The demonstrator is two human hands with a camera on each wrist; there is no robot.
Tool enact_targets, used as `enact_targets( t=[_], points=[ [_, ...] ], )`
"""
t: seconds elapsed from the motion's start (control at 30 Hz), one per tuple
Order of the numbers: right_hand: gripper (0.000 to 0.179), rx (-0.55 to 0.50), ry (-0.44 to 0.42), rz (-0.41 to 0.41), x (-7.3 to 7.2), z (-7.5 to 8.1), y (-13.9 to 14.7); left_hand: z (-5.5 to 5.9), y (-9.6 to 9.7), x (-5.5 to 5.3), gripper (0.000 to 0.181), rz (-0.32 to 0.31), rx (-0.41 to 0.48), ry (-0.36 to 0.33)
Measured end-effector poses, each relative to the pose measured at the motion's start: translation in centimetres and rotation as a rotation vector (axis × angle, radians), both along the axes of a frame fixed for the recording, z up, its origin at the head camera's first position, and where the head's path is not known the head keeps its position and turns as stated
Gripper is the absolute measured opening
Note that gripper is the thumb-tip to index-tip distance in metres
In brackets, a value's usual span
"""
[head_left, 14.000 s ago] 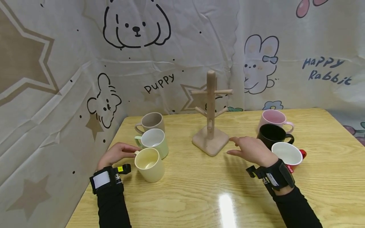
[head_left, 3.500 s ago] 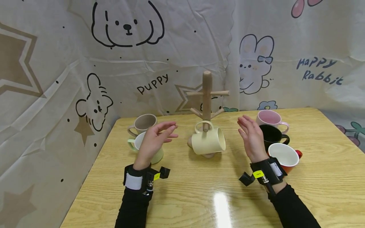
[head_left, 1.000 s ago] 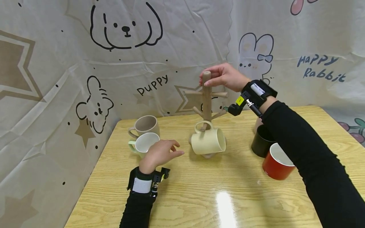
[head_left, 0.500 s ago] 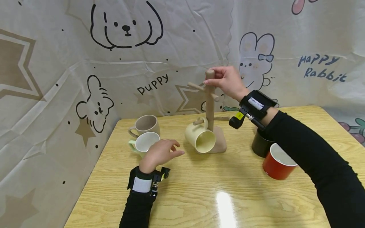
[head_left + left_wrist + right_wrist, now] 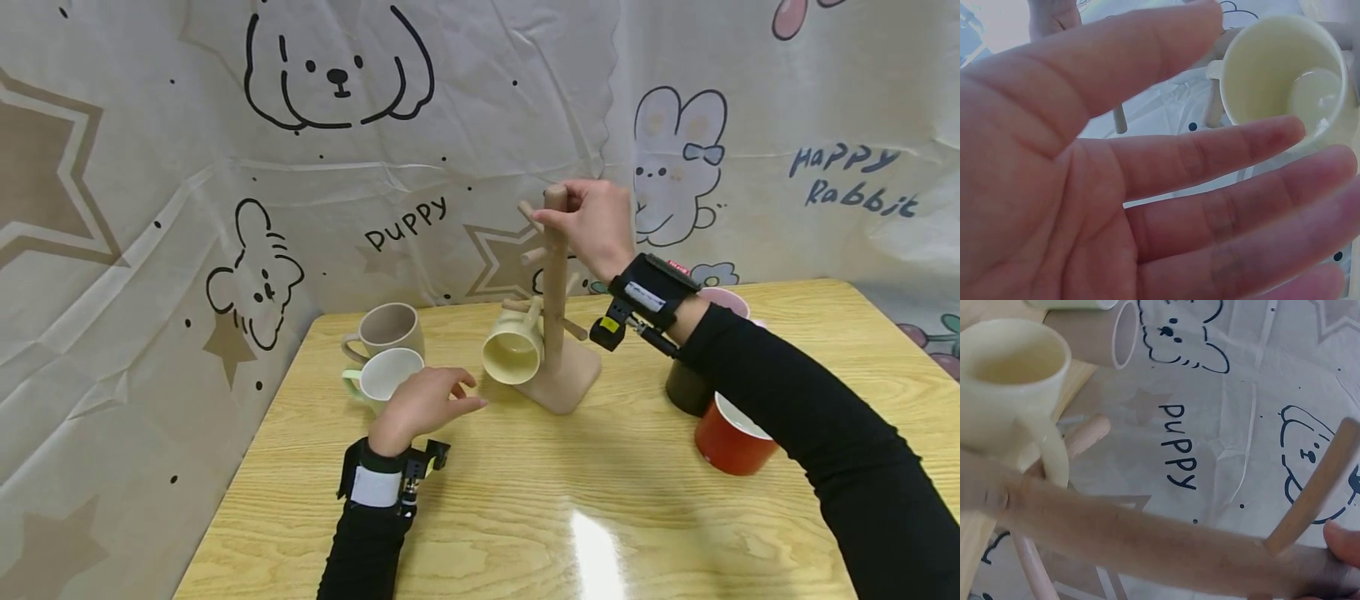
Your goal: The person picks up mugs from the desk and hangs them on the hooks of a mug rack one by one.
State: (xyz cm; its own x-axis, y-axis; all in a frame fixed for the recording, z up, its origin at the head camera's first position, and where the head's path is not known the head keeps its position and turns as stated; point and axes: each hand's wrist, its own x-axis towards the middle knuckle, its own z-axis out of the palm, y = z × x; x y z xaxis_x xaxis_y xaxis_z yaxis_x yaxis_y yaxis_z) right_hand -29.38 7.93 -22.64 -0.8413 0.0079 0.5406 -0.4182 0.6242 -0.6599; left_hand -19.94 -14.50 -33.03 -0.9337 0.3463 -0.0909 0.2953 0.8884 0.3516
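Along the left of the pale wood-grain table [image 5: 495,525], a taupe round mug [image 5: 392,327] is standing upright at the back, handle pointing left; a pale green mug with white interior [image 5: 381,377] is standing just in front. The left hand [image 5: 426,402] is covering part of the green one, fingers loosely extended, holding nothing; contact can't be told. Mid-table, a pale yellow cylindrical mug [image 5: 512,352] is hanging sideways by its handle on a lower peg of the light wooden mug stand [image 5: 556,279], mouth facing viewer. The right hand [image 5: 606,227] is gripping the post top, thumb and fingers closed round it. Further right, the black sleeve [image 5: 813,404] is blocking a pink mug [image 5: 726,298], a black mug [image 5: 686,390] and a red mug with white interior [image 5: 733,446], all showing only partly. Behind everything, white cartoon-printed fabric [image 5: 480,108] is hanging.
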Motion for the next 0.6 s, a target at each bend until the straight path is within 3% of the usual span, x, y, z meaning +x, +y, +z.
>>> enact_targets(
  t=[0.27,0.6],
  points=[
    [0.034,0.020,0.048,-0.064,-0.04,-0.15,-0.21,0.01,-0.09,-0.14,0.036,-0.013,-0.009,0.004],
    [0.034,0.042,0.123,-0.086,0.02,-0.50,-0.37,-0.09,-0.18,-0.13,0.036,-0.007,-0.011,-0.005]
  ],
)
